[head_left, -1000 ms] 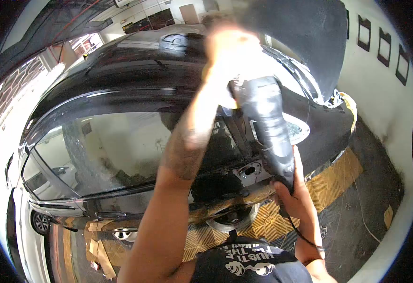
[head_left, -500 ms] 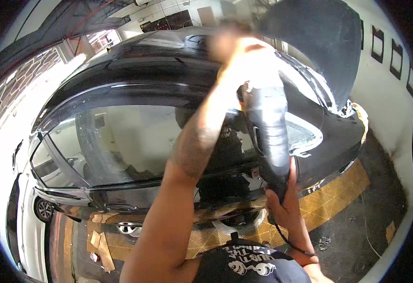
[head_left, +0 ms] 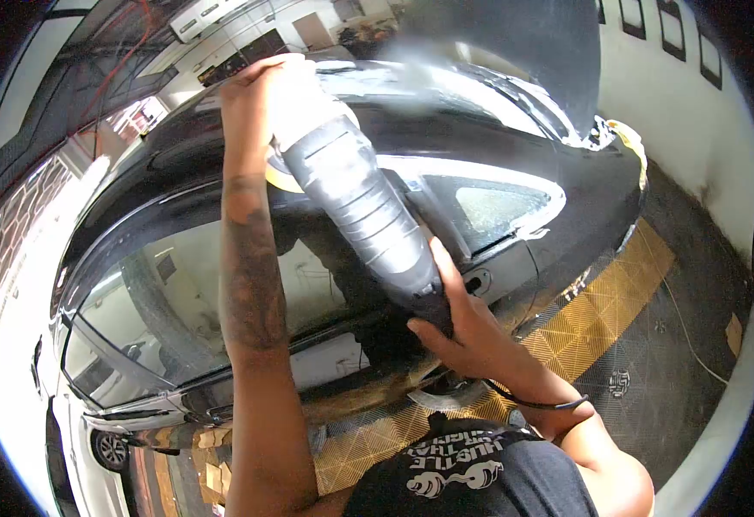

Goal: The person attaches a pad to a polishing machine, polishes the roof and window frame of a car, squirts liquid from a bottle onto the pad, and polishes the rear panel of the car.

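Note:
A black power polisher (head_left: 355, 202) lies slantwise across my view, over the roof edge of a black car (head_left: 179, 172). My left hand (head_left: 255, 99) is closed over its front head, which is washed out by glare. Around the rear end of the body my right hand (head_left: 463, 327) is wrapped, with the thumb on the near side. Below the head a yellow pad (head_left: 284, 177) shows in part, at the roof edge above the side windows. Whether its whole face touches the paint is hidden. A dark cord (head_left: 523, 401) runs from the rear, beside my right wrist.
White masking borders the rear quarter window (head_left: 498, 207). A raised dark panel (head_left: 515, 52) stands at the car's rear, with torn covering (head_left: 627, 138) near it. Yellow and black floor tiles (head_left: 601, 302) lie alongside. A white car (head_left: 75, 439) is at left, a wall (head_left: 704, 129) at right.
The polisher has moved left along the roof edge and tilted from near upright to slanting, both hands still on it. My view has shifted, so the car sits differently in it.

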A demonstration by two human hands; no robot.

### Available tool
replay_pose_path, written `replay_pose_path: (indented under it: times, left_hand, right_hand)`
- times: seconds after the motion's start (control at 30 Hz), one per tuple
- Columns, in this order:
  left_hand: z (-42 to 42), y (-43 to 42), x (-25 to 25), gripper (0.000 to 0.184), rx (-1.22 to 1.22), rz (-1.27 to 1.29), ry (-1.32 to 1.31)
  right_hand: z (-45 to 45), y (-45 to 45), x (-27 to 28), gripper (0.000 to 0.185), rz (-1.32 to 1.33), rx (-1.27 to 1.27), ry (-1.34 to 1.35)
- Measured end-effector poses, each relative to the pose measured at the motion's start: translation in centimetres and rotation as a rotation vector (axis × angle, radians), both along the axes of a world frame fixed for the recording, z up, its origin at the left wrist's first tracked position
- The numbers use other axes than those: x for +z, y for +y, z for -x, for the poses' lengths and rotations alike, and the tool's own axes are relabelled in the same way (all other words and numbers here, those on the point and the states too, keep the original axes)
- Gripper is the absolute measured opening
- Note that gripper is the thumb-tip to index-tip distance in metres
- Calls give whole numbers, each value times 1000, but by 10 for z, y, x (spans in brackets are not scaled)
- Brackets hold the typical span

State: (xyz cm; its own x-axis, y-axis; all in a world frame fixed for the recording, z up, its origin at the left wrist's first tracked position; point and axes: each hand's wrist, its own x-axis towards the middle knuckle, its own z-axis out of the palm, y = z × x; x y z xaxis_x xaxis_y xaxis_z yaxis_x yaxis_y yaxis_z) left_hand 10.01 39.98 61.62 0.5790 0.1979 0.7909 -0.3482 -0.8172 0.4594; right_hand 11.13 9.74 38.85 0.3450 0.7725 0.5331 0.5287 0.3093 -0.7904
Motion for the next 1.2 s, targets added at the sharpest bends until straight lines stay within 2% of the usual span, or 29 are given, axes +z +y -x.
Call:
replay_pose_path:
  times: [0.1,0.23,0.27,0.3,0.37,0.43,0.5,0.53,0.6,0.73,0.93,1.03,1.2]
  left_hand:
    - [-31,-37,-22,23,-144,130,51]
    - [-108,-57,-67,21,-192,-70,-75]
    - [-127,-70,-78,21,-196,-70,-76]
    - [-147,-87,-92,21,-198,-29,-1]
    - [-186,-123,-120,20,-191,55,144]
    - [-216,-153,-141,20,-168,140,283]
    - [-236,-173,-151,28,-163,82,374]
    - [-237,-183,-149,38,-171,-16,402]
    - [-236,-191,-148,37,-203,-32,398]
    - [-219,-177,-143,34,-229,3,332]
    - [-168,-127,-116,30,-234,-5,231]
    - [-137,-96,-92,28,-233,-62,173]
    - [-103,-59,-61,26,-205,-191,77]
  right_hand:
    - [-15,-20,-28,94,-36,-88,-13]
    - [-38,-49,-60,101,68,-182,186]
    - [-44,-56,-69,101,59,-247,162]
    - [-50,-62,-82,101,50,-311,138]
    - [-66,-70,-122,100,1,-281,215]
    - [-72,-79,-136,99,-11,-457,212]
    - [-74,-84,-160,100,2,-406,460]
    - [-75,-84,-176,100,18,-476,488]
    - [-74,-83,-184,100,38,-516,506]
    - [-63,-76,-173,98,-41,-431,617]
    - [-46,-50,-146,98,-82,-452,74]
    - [-35,-39,-123,99,-96,-319,202]
    - [-21,-37,-78,97,19,-251,130]
